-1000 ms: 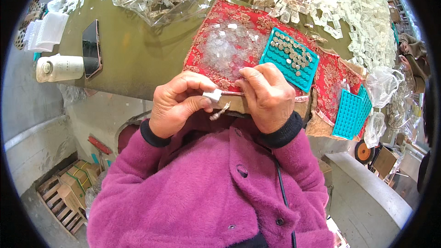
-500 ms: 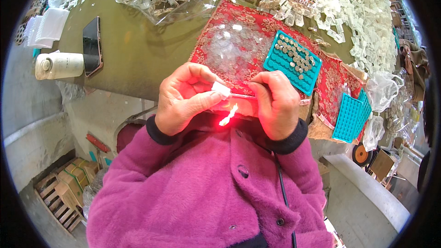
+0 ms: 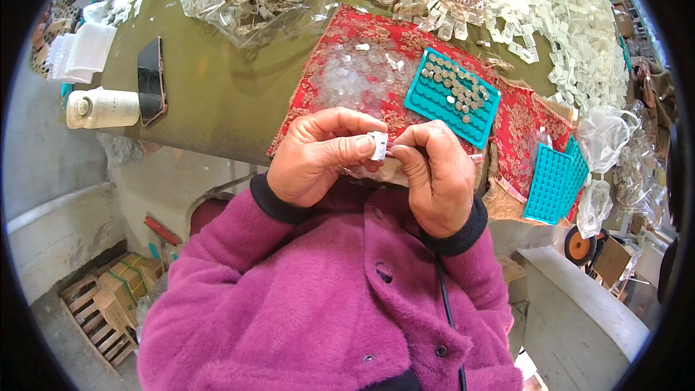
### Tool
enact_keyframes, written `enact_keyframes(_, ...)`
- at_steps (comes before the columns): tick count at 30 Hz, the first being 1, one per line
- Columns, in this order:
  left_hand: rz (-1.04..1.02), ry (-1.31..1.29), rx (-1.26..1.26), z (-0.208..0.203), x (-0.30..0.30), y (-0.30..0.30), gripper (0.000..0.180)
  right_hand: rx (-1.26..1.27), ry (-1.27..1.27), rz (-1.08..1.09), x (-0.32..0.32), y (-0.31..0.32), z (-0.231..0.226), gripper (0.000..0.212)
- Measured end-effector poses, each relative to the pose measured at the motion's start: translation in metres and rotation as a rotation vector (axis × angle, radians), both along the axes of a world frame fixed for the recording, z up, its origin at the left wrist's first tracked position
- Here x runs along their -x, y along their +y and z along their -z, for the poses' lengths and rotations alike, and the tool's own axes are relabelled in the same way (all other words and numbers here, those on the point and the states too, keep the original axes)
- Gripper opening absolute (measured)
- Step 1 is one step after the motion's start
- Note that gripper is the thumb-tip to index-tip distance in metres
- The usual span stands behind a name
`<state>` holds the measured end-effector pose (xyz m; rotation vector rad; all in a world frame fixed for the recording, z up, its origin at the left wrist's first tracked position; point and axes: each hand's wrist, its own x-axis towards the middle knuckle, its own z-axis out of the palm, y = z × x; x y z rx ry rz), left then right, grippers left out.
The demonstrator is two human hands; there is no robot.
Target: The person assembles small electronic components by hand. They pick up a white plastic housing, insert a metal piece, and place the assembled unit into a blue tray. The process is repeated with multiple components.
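Between thumb and fingers, my left hand (image 3: 322, 156) holds a small white plastic piece (image 3: 378, 146) with small dark slots in its face. My right hand (image 3: 438, 170) is closed in a pinch just right of that piece, its fingertips almost touching it. What the right fingers hold is mostly hidden and too small to name. Both hands are above the near edge of a red flowered cloth (image 3: 394, 36). Just beyond my right hand lies a teal tray (image 3: 427, 105) with several round, silvery coin-like cells in it.
Clear plastic bits (image 3: 347, 76) lie on the cloth. White pieces (image 3: 572, 36) heap at the far right; a bag of wired parts (image 3: 253, 0) lies at the back. A phone (image 3: 150, 76) and a white bottle (image 3: 105, 108) stand left. More teal trays (image 3: 546, 185) lean at right.
The bright red glow at the white piece and on my clothing has gone out. My left hand has moved right, bringing the piece close to my right fingertips. The view has shifted slightly.
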<state>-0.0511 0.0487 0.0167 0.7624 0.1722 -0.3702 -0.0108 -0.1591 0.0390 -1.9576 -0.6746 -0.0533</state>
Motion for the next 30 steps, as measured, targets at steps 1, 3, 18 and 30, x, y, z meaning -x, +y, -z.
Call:
enact_keyframes(1,0.004,-0.014,-0.014,0.0,-0.001,-0.002,0.024,-0.021,0.001,-0.008,-0.001,0.0,0.0,0.01)
enact_keyframes(3,-0.023,0.042,0.032,-0.001,-0.001,-0.008,0.023,-0.039,-0.037,-0.028,-0.003,-0.002,-0.001,0.011)
enact_keyframes(18,0.031,-0.056,-0.356,-0.017,-0.005,-0.025,0.019,0.164,-0.252,-0.107,-0.005,-0.024,-0.014,0.021)
enact_keyframes(30,0.064,0.059,-0.025,-0.015,-0.005,-0.038,0.024,-0.075,0.007,0.0,0.002,-0.037,-0.007,0.009)
